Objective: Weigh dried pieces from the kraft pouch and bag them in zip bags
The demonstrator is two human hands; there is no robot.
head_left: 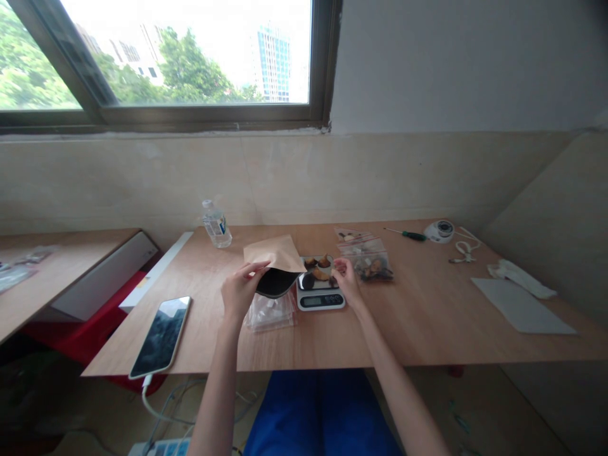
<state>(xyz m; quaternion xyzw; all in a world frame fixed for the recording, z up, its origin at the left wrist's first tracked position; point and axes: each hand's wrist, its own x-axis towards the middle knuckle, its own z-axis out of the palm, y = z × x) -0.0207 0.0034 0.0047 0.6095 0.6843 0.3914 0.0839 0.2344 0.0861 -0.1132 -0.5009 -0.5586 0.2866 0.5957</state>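
Note:
My left hand (243, 288) pinches the near edge of a brown paper pouch (275, 252), whose dark mouth gapes toward me and to the right. Beside it stands a small white digital scale (321, 303) with a display at its front. Several brown dried pieces, perhaps mushrooms (322, 274), lie on the scale's plate. At the plate's right edge is my right hand (346, 278), fingers closed together; whether anything small is between them is hidden. Clear plastic bags (270, 313) lie stacked under and in front of the pouch.
Zip bags with dark dried pieces (374, 263) lie right of the scale. Farther out are a screwdriver (412, 235), a dome camera (439, 231), a white sheet (522, 307) and a cloth (521, 278). On the left are a water bottle (217, 225) and a plugged-in phone (161, 335).

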